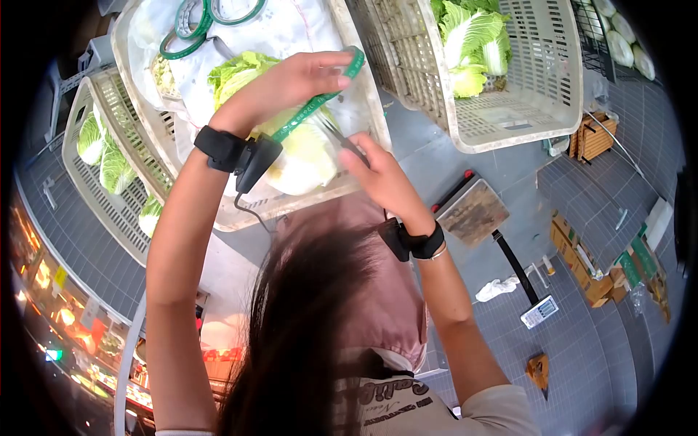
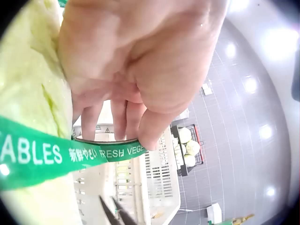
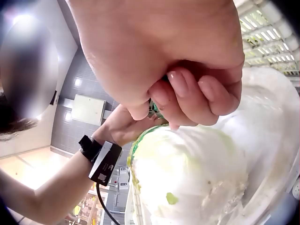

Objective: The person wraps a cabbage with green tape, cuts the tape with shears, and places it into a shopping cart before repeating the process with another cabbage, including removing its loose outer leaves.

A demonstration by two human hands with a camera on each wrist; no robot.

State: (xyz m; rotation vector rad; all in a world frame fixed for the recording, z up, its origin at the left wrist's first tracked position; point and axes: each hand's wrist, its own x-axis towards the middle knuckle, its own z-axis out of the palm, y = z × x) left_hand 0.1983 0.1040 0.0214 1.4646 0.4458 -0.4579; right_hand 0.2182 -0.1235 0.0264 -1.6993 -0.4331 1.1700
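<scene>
A Chinese cabbage (image 1: 299,161) with pale leaves lies in a white plastic crate (image 1: 374,109). Above it, my left hand (image 1: 287,86) grips a roll of green printed tape (image 1: 355,62), fingers through its ring. From the roll a strip of tape (image 2: 47,154), lettered "FRESH VEGETABLES", stretches across to the cabbage. My right hand (image 1: 389,178) holds scissors (image 1: 336,132), fingers curled round the handles, which the hand mostly hides. In the left wrist view the two scissor blades (image 2: 115,211) stand apart, pointing up just below the strip.
Several green tape rolls (image 1: 190,20) lie at the crate's far end. To the right stands another crate (image 1: 516,134) with leafy cabbages (image 1: 472,43); a crate (image 1: 109,218) with more stands left. A platform scale (image 1: 476,212) sits on the floor.
</scene>
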